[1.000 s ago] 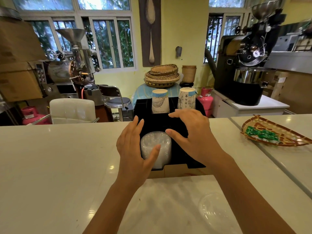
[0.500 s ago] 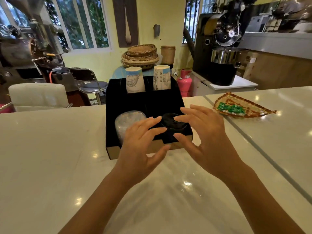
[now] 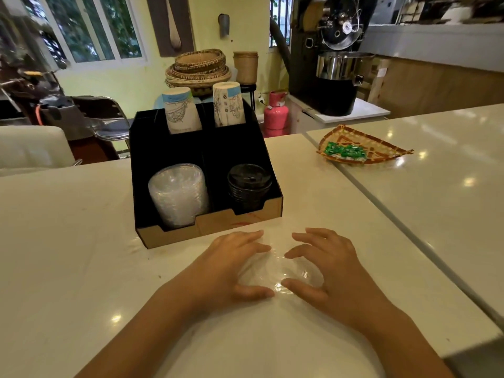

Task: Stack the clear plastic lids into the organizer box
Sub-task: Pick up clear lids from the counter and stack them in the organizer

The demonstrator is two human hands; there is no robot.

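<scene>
Half a second ago both hands hovered at the front of the organizer box (image 3: pixel 207 230); now they have dropped to the tabletop (image 3: pixel 68 255), which reads as reaching for the next piece. The left hand (image 3: pixel 231 264) and right hand (image 3: pixel 331 264) curl around a clear lid (image 3: pixel 283 271) lying flat just before the box, each grip half open, fingertips at its rim, not yet lifted. The near-left compartment holds a clear lid stack (image 3: pixel 178 195); near-right, black lids (image 3: pixel 249 186) (paper cups (image 3: pixel 181 110) stand upside down behind).
</scene>
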